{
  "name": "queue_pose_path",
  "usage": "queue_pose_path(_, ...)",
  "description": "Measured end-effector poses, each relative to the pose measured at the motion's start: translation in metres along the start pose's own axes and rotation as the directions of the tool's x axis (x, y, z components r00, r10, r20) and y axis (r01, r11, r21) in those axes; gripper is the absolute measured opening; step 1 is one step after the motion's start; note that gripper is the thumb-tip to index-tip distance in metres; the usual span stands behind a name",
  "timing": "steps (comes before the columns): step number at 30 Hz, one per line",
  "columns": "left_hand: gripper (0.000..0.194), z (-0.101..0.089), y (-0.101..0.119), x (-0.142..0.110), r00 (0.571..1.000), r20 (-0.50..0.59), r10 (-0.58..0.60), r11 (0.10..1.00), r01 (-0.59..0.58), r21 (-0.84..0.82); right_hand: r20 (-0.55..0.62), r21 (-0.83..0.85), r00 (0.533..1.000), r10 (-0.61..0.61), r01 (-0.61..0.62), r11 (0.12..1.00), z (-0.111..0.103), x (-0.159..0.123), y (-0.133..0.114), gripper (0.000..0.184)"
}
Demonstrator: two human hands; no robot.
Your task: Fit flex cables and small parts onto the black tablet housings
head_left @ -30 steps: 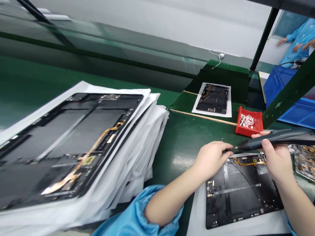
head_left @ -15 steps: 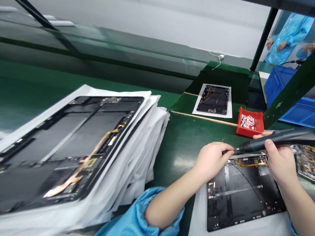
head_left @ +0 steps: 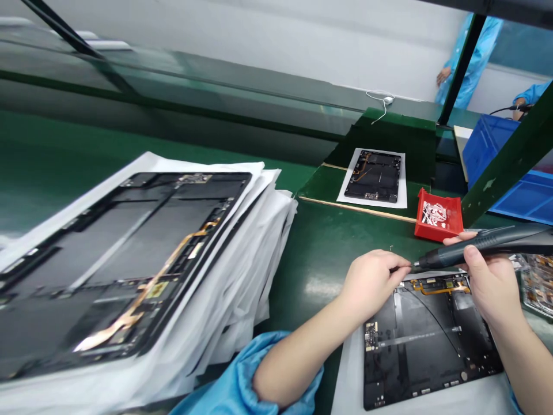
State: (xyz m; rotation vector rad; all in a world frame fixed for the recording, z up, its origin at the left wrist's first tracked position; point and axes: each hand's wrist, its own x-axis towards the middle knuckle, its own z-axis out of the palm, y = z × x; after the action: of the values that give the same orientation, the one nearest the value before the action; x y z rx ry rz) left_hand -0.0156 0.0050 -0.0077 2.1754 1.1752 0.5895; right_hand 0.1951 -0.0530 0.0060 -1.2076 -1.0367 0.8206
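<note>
My right hand (head_left: 492,282) grips a dark electric screwdriver (head_left: 479,245), held nearly level with its tip pointing left. My left hand (head_left: 374,282) has thumb and forefinger pinched together right at that tip; whatever is between them is too small to make out. Below both hands lies an open black tablet housing (head_left: 432,346), its inside facing up, with an orange flex cable (head_left: 440,288) along the top edge and a thin black wire across it. White sheeting (head_left: 345,374) is under the housing. Part of its right side is hidden by my right forearm.
A tall stack of housings (head_left: 125,230) interleaved with white sheets stands left. Farther back, another housing (head_left: 374,176) lies on a green board. A red bin (head_left: 438,214) holds small white pieces. Blue crates (head_left: 492,144) and a slanted green post (head_left: 505,155) are right; co-workers stand behind.
A co-worker in blue in the background has moved left, behind the dark post. My hands and the screwdriver stay almost exactly where they were.
</note>
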Motion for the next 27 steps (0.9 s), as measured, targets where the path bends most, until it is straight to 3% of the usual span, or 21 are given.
queue_pose_path(10, 0.016, 0.0, 0.001, -0.002, 1.0, -0.003, 0.03, 0.998, -0.03, 0.054, 0.005, -0.039, 1.0, -0.017, 0.017, 0.999, 0.003, -0.002, -0.003, 0.026)
queue_pose_path(17, 0.015, 0.003, 0.001, -0.003, 0.999, 0.008, 0.038, 0.999, -0.039, 0.022, 0.005, -0.111, 0.999, -0.05, 0.05, 0.993, 0.003, -0.001, -0.006, 0.034)
queue_pose_path(23, 0.016, 0.007, 0.005, -0.004, 0.999, 0.002, 0.043, 0.998, -0.043, -0.045, -0.022, 0.214, 0.99, -0.14, 0.142, 0.966, 0.021, 0.002, -0.025, 0.061)
queue_pose_path(27, 0.015, 0.008, 0.012, -0.007, 0.998, -0.015, 0.056, 0.991, -0.057, -0.118, -0.13, 0.214, 0.959, -0.253, 0.276, 0.937, 0.041, 0.004, -0.044, 0.059)
